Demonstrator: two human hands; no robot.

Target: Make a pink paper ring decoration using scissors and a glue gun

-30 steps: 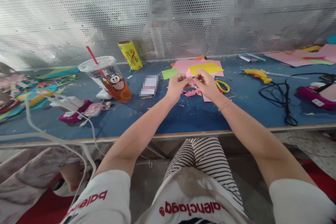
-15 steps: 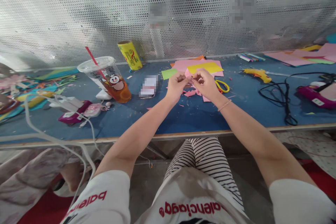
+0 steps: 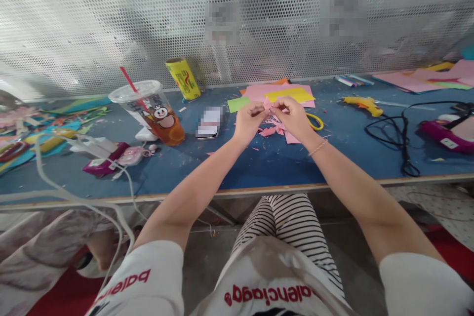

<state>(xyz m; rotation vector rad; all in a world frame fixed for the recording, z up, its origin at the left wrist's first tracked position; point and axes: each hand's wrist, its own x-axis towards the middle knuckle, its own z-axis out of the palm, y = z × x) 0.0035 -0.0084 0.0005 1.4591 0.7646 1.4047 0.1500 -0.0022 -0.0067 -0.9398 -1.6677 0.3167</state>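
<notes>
A small folded piece of pink paper (image 3: 267,104) is pinched between the fingertips of my left hand (image 3: 249,121) and my right hand (image 3: 292,117), held above the blue table. Behind them lie a yellow sheet (image 3: 296,94), larger pink sheets (image 3: 259,90) and a light green sheet (image 3: 237,104). Pink paper scraps (image 3: 268,131) are scattered beneath my fingers. The yellow handle of a pair of scissors (image 3: 315,122) shows beside my right hand; the rest of it is hidden.
On the left stand a drink cup (image 3: 159,113), a yellow can (image 3: 185,79) and a phone (image 3: 209,122), with a purple power strip (image 3: 107,159) and white cables. A yellow glue gun (image 3: 362,105) with black cord lies right. Another person's leg (image 3: 101,249) shows lower left.
The pink piece has turned slightly between my fingertips, and my right hand has shifted a little. The other objects on the table look unmoved.
</notes>
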